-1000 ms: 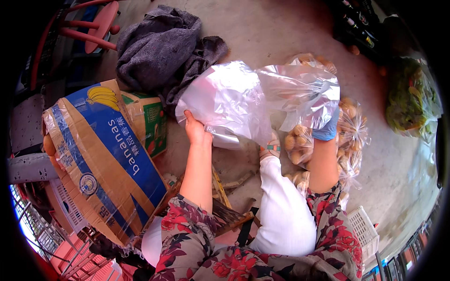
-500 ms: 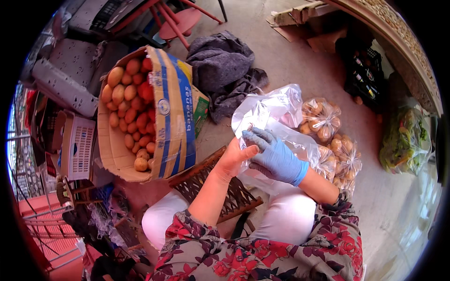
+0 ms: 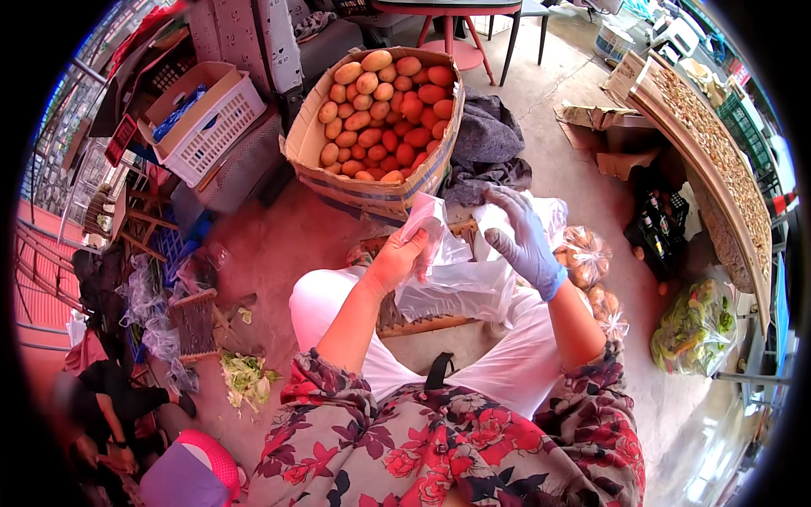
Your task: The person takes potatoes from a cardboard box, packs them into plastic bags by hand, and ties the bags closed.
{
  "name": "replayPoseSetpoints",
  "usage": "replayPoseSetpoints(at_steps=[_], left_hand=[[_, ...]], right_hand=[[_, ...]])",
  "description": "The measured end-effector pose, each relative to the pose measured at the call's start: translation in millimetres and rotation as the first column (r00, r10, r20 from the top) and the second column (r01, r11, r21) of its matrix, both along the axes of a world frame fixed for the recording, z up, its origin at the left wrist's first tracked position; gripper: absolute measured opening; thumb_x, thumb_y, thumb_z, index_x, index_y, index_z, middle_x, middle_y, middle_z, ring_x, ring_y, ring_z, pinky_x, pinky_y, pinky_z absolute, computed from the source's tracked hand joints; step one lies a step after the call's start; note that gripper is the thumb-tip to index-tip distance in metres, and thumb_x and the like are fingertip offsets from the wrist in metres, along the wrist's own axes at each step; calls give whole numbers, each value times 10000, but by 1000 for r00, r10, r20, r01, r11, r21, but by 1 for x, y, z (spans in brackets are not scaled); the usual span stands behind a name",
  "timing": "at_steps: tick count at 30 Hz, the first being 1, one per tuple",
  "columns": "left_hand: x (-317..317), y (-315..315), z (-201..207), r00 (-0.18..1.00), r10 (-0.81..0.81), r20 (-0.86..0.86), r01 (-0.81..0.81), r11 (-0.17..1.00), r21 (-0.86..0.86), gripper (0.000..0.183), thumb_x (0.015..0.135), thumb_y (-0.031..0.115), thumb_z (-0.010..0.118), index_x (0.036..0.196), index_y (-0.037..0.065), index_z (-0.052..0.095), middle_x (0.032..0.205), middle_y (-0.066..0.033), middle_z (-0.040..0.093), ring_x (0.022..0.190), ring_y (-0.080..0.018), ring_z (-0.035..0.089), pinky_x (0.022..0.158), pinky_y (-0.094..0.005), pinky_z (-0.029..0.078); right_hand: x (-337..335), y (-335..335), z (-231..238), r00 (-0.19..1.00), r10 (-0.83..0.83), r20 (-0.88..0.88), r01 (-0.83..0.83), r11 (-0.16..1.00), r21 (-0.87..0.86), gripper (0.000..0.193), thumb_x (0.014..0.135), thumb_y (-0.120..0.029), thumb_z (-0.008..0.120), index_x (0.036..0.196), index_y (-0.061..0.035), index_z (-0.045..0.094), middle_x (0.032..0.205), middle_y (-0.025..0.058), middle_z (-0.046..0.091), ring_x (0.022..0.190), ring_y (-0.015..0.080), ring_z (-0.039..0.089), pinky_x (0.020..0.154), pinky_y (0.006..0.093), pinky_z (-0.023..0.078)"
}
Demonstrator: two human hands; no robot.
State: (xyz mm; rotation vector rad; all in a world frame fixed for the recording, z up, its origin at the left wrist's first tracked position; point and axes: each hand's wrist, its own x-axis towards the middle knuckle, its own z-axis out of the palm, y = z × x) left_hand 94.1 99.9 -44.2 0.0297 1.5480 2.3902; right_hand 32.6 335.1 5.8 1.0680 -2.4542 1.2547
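Observation:
A thin white plastic bag (image 3: 452, 291) hangs above my lap, its mouth partly spread. My bare left hand (image 3: 402, 253) is closed on the bag's left edge, the thumb pressed against the fingers. My right hand (image 3: 532, 245), in a blue glove, is at the bag's right side with fingers stretched and thumb apart, gripping nothing. Just beyond the bag stands a cardboard box (image 3: 325, 188) full of oval orange-red produce (image 3: 380, 114); its kind is unclear. Tied clear bags of round brownish produce (image 3: 583, 255) rest on the floor beside my right hand.
Dark cloth (image 3: 490, 139) lies behind the box. A bag of leafy greens (image 3: 694, 329) and a black crate (image 3: 657, 220) are at right. At left are a white basket (image 3: 211, 127), leaf scraps (image 3: 245, 378) and a small stool (image 3: 194, 325). Another person (image 3: 110, 414) is at lower left.
My hands have moved apart; the gloved right hand has opened off the bag, while the left still grips it. The view has turned left and shows more of the floor there.

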Motion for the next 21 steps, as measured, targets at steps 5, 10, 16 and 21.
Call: replayPoseSetpoints(at_steps=[5,10,16,21], left_hand=[[35,-18,12,1000,0,-21,0,1000,-14,219,955,271,450,1018,91,559,627,-8,522,468,-97,489,380,-248,410],[57,-41,8,983,166,-74,-179,953,-244,276,953,283,457,1155,117,545,627,27,514,453,-60,461,365,-219,386],[64,-51,-6,966,253,-63,-260,917,-303,404,950,273,466,1349,221,419,626,47,494,458,-41,443,374,-211,383],[72,-57,-8,953,278,-120,-302,901,-313,416,949,260,471,1358,235,405,635,53,508,442,-32,427,370,-204,374]], right_hand=[[30,-36,-42,655,339,676,-263,940,-216,627,887,-532,467,1165,24,546,992,49,598,934,123,513,839,268,417],[76,-56,-27,446,364,818,-68,925,-375,420,866,-295,620,1149,12,575,993,30,620,882,98,548,800,244,443],[92,-77,-42,473,290,832,31,938,-344,209,865,-161,624,1008,-9,640,853,7,647,774,63,575,698,210,471],[102,-86,-39,430,392,814,61,886,-459,196,882,-190,602,941,-8,643,859,-14,623,806,61,545,724,207,435]])
